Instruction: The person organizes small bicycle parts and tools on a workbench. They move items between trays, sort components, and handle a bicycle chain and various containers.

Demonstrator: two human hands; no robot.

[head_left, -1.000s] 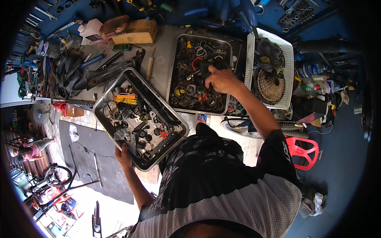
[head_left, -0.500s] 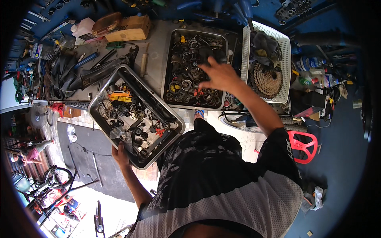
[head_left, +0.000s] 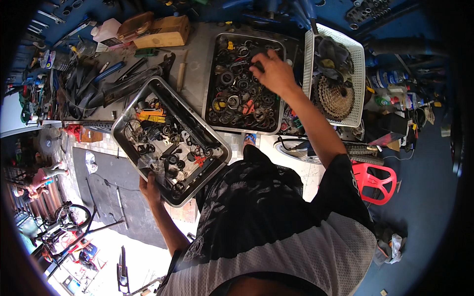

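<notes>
Held tray: metal tray of small bicycle parts (rings, black fittings, orange and red pieces), tilted, jutting off the bench edge toward the person.
Left hand: left hand grips the tray's near rim from below, fingers curled under it, thumb side up.
Right hand: right hand reaches into the second parts tray, fingers bent down among bearings and washers; whether it pinches a piece cannot be told.
Second tray position: flat on the bench, just beside the held tray's far corner.
Neighbour: white plastic basket with a cassette sprocket, touching the second tray's right side.
Risk: the held tray rests on one hand only; judged likely to tip and spill loose parts to the floor if the grip slips or the lean grows.
Surface: cluttered grey workbench; wooden block, black tubes, spanners at left.
Room: bicycle workshop, blue tool wall; red plastic stool at right; tiled floor below.
</notes>
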